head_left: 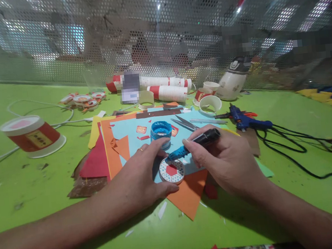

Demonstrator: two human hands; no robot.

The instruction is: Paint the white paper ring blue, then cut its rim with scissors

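Steadying the disc (172, 171) at six o'clock from the jar (160, 131), the left hand (141, 174) grips its rim, the right hand (228, 157) clutches a pen (204, 138), and tbh that disc's probably light, stiff, smudgy, so edges only.

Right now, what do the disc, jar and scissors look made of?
Disc: probably paper or card, matte; its pale face shows little shine.
Jar: plastic or glass, can't tell which; its blue-smeared rim looks glossy.
Scissors: blades probably metal, smooth; grey with a sheen.
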